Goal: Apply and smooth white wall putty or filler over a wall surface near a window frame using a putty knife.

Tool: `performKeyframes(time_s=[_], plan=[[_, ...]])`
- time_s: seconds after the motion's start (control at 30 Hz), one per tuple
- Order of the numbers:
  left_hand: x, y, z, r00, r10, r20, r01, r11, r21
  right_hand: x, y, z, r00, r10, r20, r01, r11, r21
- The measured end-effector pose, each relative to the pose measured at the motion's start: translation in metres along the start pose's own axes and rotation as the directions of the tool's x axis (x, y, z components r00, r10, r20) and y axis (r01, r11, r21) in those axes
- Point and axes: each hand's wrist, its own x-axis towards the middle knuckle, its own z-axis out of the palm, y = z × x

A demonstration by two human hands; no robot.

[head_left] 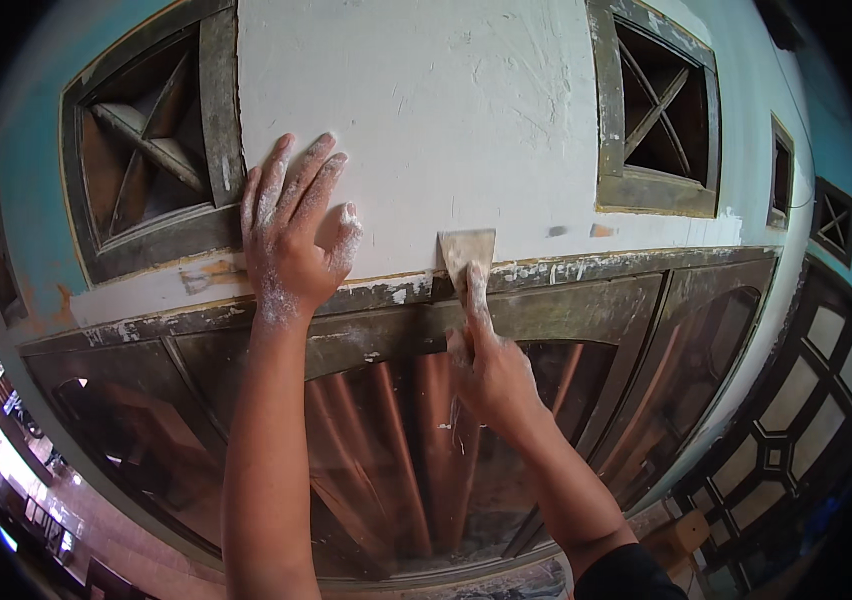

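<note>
White wall [416,130] fills the middle between two dark wooden vents, the left vent [220,100] and the right vent [658,194], above a chipped wooden beam [586,268] and a dark window [366,430]. Powder-dusted, the left hand [291,250] lies palm toward the wall beside the left vent's edge, fingers extended and slightly apart, thumb out — probably for steadying. The right hand [498,378] has its fingers closed around the handle of a scraper [469,247], the index finger stretched toward the blade, likely to guide or press it. The scraper stands blade up at the wall's lower edge, just above the beam; how firmly it touches, I cannot tell. Upward lies a broad stretch of wall — the vents bound it at either side, and the beam's rough edge limits it below.
</note>
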Motion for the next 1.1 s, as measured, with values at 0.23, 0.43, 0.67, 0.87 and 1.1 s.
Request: performKeyframes(time_s=[0.23,0.43,0.67,0.87,1.1], plan=[[-0.001,-0.002,-0.001,1.0,0.024,-0.008,-0.023,0.999,0.029,0.004,-0.001,-0.011,1.0,0.021,0.023,-0.02,0.999,-0.044],[-0.001,0.0,-0.002,1.0,0.018,0.019,-0.018,0.999,0.032,-0.014,0.024,0.003,0.999,-0.023,-0.025,0.022,0.999,-0.026],[-0.002,-0.001,-0.001,1.0,0.017,0.017,-0.018,0.999,0.039,-0.011,0.026,-0.009,1.0,0.014,0.023,-0.015,1.0,0.006],[0.001,0.001,0.0,1.0,0.023,0.011,-0.024,0.998,0.05,0.003,0.023,-0.028,0.998,0.061,-0.013,-0.06,0.998,0.022],[-0.002,-0.001,-0.003,1.0,0.017,0.014,-0.018,0.998,0.061,-0.004,0.035,-0.026,0.999,0.032,-0.012,-0.032,0.999,0.033]])
